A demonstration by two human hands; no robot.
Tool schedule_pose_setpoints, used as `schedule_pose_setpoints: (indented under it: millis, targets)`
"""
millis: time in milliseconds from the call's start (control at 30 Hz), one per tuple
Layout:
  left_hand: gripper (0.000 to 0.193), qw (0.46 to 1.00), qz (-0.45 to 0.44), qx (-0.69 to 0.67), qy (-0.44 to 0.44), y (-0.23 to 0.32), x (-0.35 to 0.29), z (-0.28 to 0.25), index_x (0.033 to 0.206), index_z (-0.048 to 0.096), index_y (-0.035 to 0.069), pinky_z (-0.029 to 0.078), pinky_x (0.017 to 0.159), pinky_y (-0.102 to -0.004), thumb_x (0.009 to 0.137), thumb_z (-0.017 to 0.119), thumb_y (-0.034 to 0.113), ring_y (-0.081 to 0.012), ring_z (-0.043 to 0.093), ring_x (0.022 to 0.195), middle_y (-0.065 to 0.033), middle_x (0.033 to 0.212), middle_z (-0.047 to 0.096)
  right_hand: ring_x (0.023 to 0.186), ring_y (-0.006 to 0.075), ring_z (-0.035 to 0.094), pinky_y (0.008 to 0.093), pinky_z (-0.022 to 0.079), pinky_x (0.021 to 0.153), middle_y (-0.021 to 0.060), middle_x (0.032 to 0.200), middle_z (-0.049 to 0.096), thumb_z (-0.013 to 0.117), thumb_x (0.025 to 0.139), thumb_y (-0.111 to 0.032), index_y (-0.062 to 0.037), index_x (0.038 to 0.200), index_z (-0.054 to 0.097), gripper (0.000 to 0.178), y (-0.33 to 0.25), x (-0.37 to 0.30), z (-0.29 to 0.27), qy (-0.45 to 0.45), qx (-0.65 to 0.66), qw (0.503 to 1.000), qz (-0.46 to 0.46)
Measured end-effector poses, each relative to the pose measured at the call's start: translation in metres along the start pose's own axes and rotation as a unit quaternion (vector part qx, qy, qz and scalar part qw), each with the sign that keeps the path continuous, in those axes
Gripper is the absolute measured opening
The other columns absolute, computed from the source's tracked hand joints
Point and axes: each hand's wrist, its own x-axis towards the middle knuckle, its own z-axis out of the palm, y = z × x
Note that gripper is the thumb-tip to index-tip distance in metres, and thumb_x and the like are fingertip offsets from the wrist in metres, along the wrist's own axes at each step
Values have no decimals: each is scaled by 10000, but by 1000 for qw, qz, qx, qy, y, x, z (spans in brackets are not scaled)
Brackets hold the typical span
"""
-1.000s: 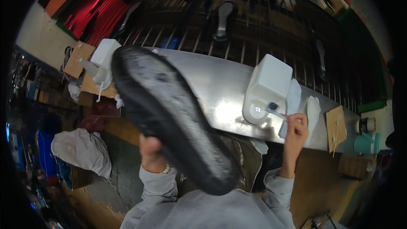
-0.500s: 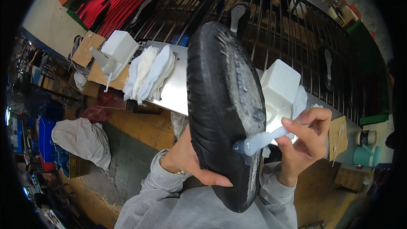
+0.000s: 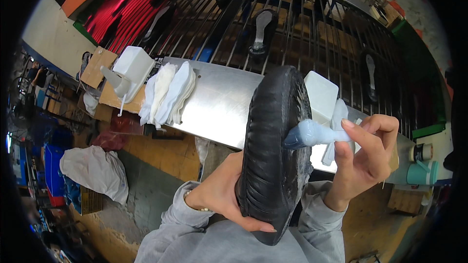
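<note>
A black shoe upper (image 3: 267,160) with pleated edges stands upright in front of me, gripped by my left hand (image 3: 222,190) near its lower end. Its underside, roughened and streaked pale, faces right and is seen edge-on. Between the thumb and fingers of my right hand (image 3: 368,153) is a pale blue glue brush (image 3: 317,134). The dark wet-looking bristles touch the shoe's underside near its middle; exactly where is partly hidden by the brush itself.
Past the metal bench (image 3: 219,97) runs a rack of dark bars (image 3: 302,34) carrying several shoe pieces (image 3: 263,29). White dispenser bottles (image 3: 132,70) stand left and right (image 3: 319,95). Stacked white insole pads (image 3: 178,90) lie on the bench. A white sack (image 3: 95,170) sits at left.
The shoe has turned so its underside faces more to the right, and its top has moved down and right. My right hand and the brush have shifted right and slightly up.
</note>
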Motion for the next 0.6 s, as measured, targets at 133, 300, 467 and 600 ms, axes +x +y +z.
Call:
schedule_pose_setpoints:
  millis: [133, 300, 467, 600]
  targets:
    - [868, 999, -23, 37, -8, 5, 1, 1, 1259, 558, -16, 520, 905, -348, 569, 963, 321, -225, 661, 988, -115, 1103, 672, 789, 168, 415, 296, 321, 686, 10, 862, 410, 917, 554, -230, -125, 960, 811, 433, 0, 7, -5, 8, -19, 1000, -1]
    - [920, 994, 28, 102, 1, 7, 2, 4, 1308, 540, -16, 521, 912, -380, 577, 951, 362, -277, 669, 1006, -142, 1151, 658, 801, 168, 431, 294, 332, 689, 17, 878, 430, 914, 562, -196, -109, 952, 804, 415, 2, 15, -9, 18, -30, 999, 0]
    - [976, 998, 8, 53, 16, -2, -7, 11, 1364, 509, -23, 517, 933, -386, 582, 946, 365, -296, 669, 1047, -154, 1191, 647, 796, 157, 432, 280, 336, 682, 13, 899, 431, 925, 561, -219, -115, 952, 806, 422, 11, 20, -11, 32, -20, 999, 1]
    - [984, 999, 27, 39, 24, 0, -4, 15, 1374, 501, -27, 513, 940, -388, 586, 942, 364, -305, 665, 1060, -161, 1228, 631, 798, 146, 435, 267, 337, 675, 6, 903, 425, 942, 536, -292, -140, 941, 812, 453, 22, 16, -19, 2, 47, 999, -21]
